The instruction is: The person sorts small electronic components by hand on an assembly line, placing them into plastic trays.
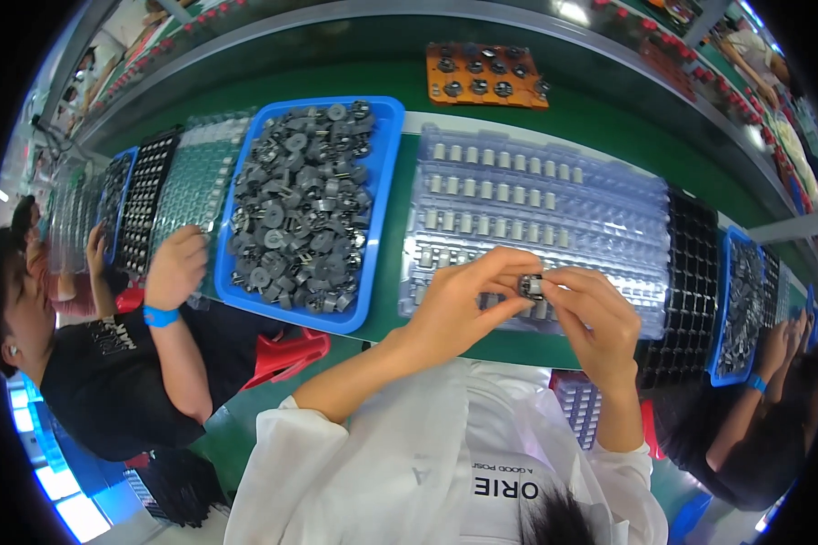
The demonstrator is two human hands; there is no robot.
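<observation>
In front of me, my left hand [468, 295] and my right hand [600, 318] meet with fingertips pinched round one small black-and-silver part [531, 287]. The kind of part is too small to make out. Just beneath and beyond my hands lies a clear plastic tray [613, 213], its rows partly filled with small white-and-silver cylindrical pieces [488, 157]. My hands cover some of the tray's near rows. Left of the tray stands a blue bin [387, 136] heaped with dark grey round parts with metal prongs [296, 213].
An orange fixture plate [441, 88] holding several round parts sits at the back of the green bench. To the right are a black grid tray [686, 282] and another blue bin [720, 359]. Co-workers sit on both sides, one co-worker's hand [176, 268] near the blue bin.
</observation>
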